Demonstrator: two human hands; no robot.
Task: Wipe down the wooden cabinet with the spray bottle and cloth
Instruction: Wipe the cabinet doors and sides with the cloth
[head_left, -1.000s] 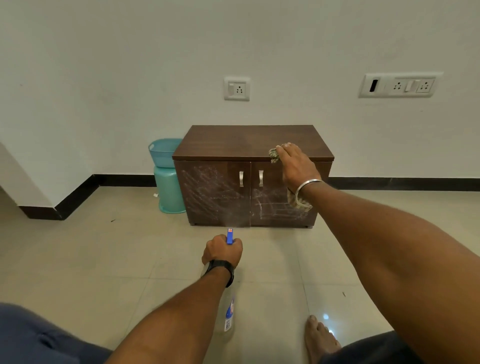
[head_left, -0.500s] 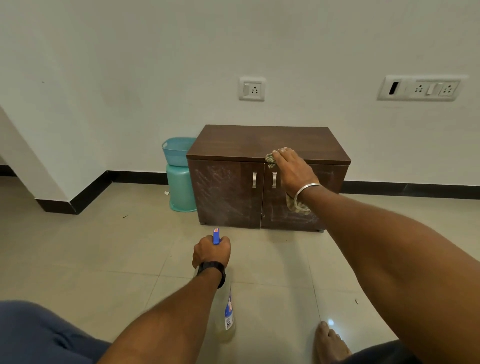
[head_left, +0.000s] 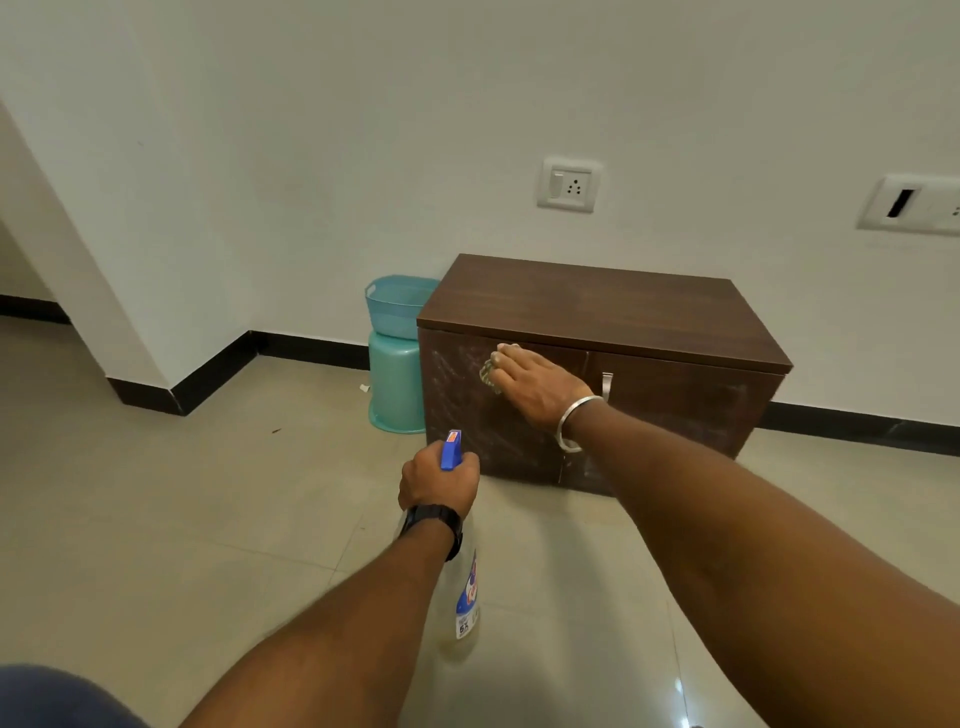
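- Two hands busy: right hand (head_left: 540, 387) flat, pressing cloth (head_left: 487, 373) on the streaked left door of the wooden cabinet (head_left: 587, 306)
- left hand (head_left: 439, 480) curled round spray bottle (head_left: 466, 603), nozzle towards that door

One wide-angle camera on my head looks forward and down across the floor (head_left: 156, 519), the cabinet (head_left: 587, 306) close ahead.

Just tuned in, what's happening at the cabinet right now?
A person is wiping the wooden cabinet. The right hand presses a cloth flat against the upper left door, while the left hand grips the spray bottle, nozzle pointed at the cabinet front. Whitish streaks show on both doors.
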